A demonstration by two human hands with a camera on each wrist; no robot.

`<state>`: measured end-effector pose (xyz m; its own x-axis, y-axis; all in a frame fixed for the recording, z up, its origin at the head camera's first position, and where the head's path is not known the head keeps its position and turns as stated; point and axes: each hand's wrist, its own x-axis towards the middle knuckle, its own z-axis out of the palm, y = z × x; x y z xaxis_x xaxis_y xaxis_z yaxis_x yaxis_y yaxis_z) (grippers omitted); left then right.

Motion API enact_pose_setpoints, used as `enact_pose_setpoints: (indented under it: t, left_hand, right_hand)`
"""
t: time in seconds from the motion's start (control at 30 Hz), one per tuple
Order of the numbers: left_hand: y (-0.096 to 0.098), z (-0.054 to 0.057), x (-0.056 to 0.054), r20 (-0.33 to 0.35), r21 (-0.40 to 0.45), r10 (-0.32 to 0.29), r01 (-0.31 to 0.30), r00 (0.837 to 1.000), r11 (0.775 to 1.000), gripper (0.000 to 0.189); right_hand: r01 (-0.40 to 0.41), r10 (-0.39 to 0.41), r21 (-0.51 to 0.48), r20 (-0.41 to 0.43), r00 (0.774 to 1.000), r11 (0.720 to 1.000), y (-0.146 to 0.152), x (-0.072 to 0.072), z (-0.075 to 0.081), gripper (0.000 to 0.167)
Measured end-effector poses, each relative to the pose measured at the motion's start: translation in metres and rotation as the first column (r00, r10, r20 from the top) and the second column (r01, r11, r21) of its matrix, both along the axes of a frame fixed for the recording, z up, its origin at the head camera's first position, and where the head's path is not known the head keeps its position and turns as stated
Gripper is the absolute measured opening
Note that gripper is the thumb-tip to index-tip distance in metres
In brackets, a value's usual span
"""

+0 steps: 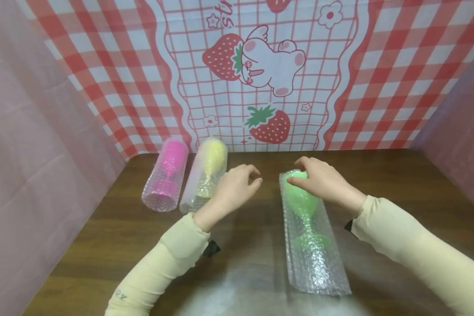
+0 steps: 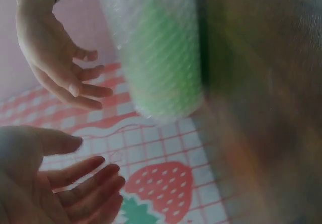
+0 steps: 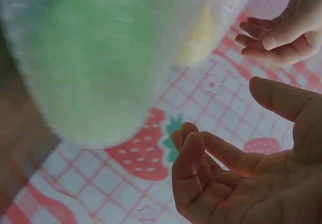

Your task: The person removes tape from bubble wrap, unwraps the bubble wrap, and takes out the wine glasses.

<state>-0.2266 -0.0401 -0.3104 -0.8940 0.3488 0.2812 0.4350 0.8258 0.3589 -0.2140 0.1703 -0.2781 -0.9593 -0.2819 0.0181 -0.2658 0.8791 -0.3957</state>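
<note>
Wrap (image 1: 324, 272) sheathes the green goblet-shaped piece (image 1: 302, 202), lying on the surface (image 1: 399, 180) just below my right grip (image 1: 324, 179). I judge the step in hand to be positioning this bundle: both grips are empty, fingers (image 3: 188, 183) loosely bent and apart, with the left grip (image 1: 235, 188) between it and the yellow one (image 1: 216, 151). Next calls for closing on the green piece or backing off; I can't tell which. Beyond the yellow, farther left, lies the pink one (image 1: 173, 156). My right grip hides the wrap's far corner; blur leaves contact uncertain.
</note>
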Motion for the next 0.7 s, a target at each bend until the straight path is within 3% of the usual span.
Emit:
enact_pose_setpoints:
  t: [0.2, 0.37, 0.5, 0.7]
  left_hand:
    - [0.018, -0.017, -0.007, 0.123, 0.065, -0.114, 0.107, 0.986, 0.992, 0.026]
    - [0.032, -0.026, -0.010, 0.210, 0.072, -0.123, 0.110, 0.970, 0.991, 0.037]
    - [0.042, -0.033, -0.013, 0.227, 0.069, -0.129, 0.116, 0.965, 0.991, 0.039]
    - [0.050, -0.041, -0.016, 0.210, 0.116, -0.164, 0.142, 0.964, 0.983, 0.034]
  right_hand:
    - [0.051, -0.048, -0.060, 0.054, 0.997, 0.997, 0.020, 0.007, -0.020, 0.075]
    - [0.107, -0.087, -0.118, 0.164, 0.983, 0.987, 0.026, 0.012, -0.034, 0.098]
    - [0.127, -0.085, -0.172, 0.230, 0.969, 0.977, 0.031, 0.014, -0.042, 0.106]
    - [0.108, -0.009, -0.294, 0.319, 0.948, 0.950, 0.039, 0.014, -0.051, 0.105]
